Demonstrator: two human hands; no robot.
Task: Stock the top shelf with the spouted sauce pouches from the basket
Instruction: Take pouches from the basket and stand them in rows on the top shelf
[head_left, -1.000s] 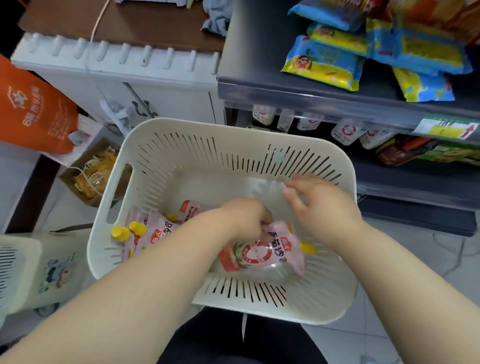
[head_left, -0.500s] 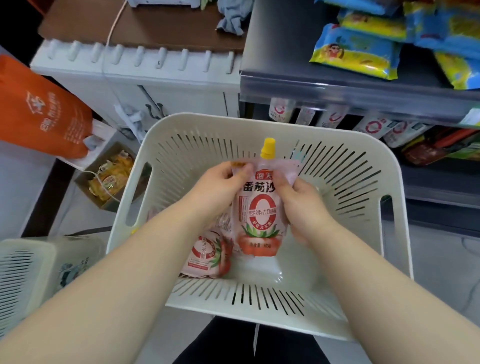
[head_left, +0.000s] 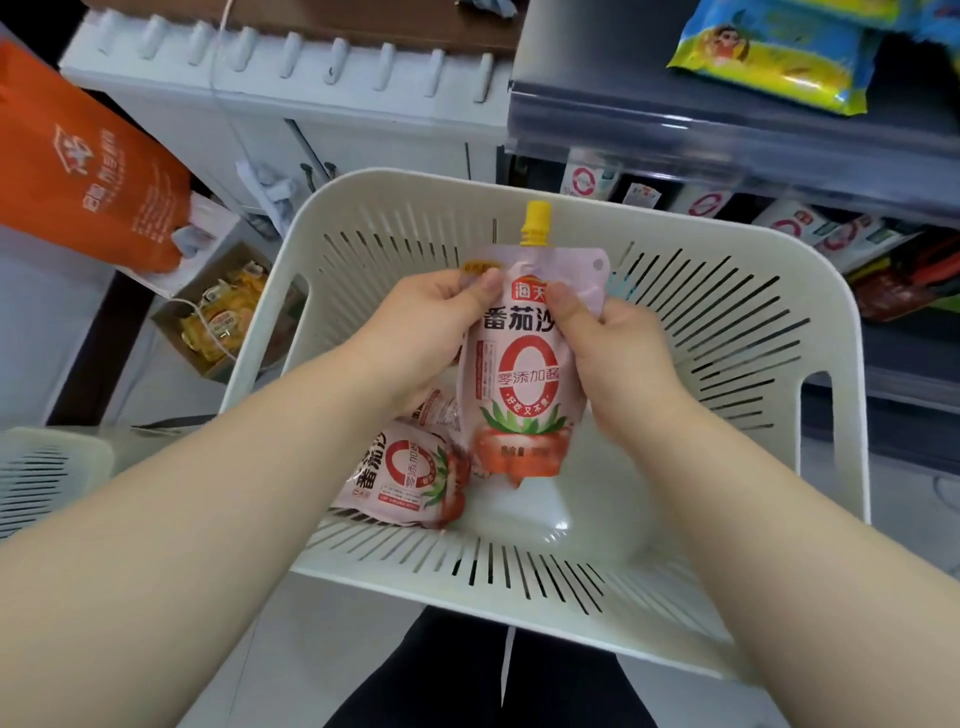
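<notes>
A pink tomato sauce pouch (head_left: 527, 374) with a yellow spout cap is held upright over the cream slotted basket (head_left: 737, 467). My left hand (head_left: 415, 338) grips its upper left edge and my right hand (head_left: 618, 358) grips its right side, thumbs on the front. Another pouch (head_left: 405, 473) lies flat in the basket under my left forearm, with more partly hidden behind it. The dark shelf (head_left: 727, 130) stands at upper right, above the basket's far rim.
Blue and yellow snack bags (head_left: 774, 57) lie on the shelf. Below it hang several white sachets (head_left: 587, 182). An orange bag (head_left: 78, 166) and an open carton of packets (head_left: 223, 317) sit left. A second cream basket (head_left: 47, 467) is at far left.
Both hands lifted one pouch from the basket floor and turned it upright, spout up. It now sits slightly closer to me, held the same way as half a second ago.
</notes>
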